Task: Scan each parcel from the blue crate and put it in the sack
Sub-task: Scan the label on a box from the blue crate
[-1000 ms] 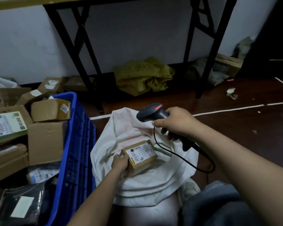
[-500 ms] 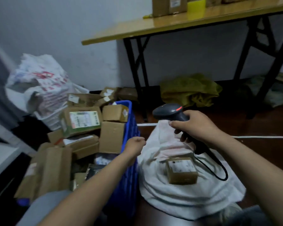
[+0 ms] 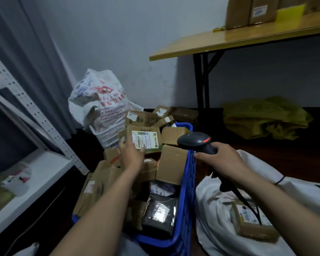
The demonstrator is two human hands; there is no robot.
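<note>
1. Since half a second ago the left hand (image 3: 131,157) has gone from the near rim of the crate (image 3: 189,182) out over its pile to the labelled box (image 3: 146,142). A second ago it held the parcel (image 3: 251,221), which now lies by itself on the sack (image 3: 211,224).
2. The left hand's fingers are spread and straight at the near lower edge of the labelled box, touching it and not wrapped round it. The hand is somewhat blurred.
3. The labelled box sits tilted on top of the heap, its white and green label facing up.
4. The right hand (image 3: 221,161) is as before, fingers curled tight round the handle of the scanner (image 3: 194,141). The scanner's head points left over the crate's right wall, with a red light showing on top.
5. The scanner's black cord (image 3: 247,203) runs down from the handle across the parcel.
6. The blue crate stands on the floor just left of the white sack, heaped with brown boxes. A black wrapped packet (image 3: 161,213) lies at its near end.
7. Behind the crate stand a printed white bag (image 3: 98,97) and a white basket (image 3: 109,134).
8. A table (image 3: 229,40) with cartons on it stands to the right, with a yellow-green cloth (image 3: 264,119) on the floor below.
9. A white shelf (image 3: 35,172) is at the left.
</note>
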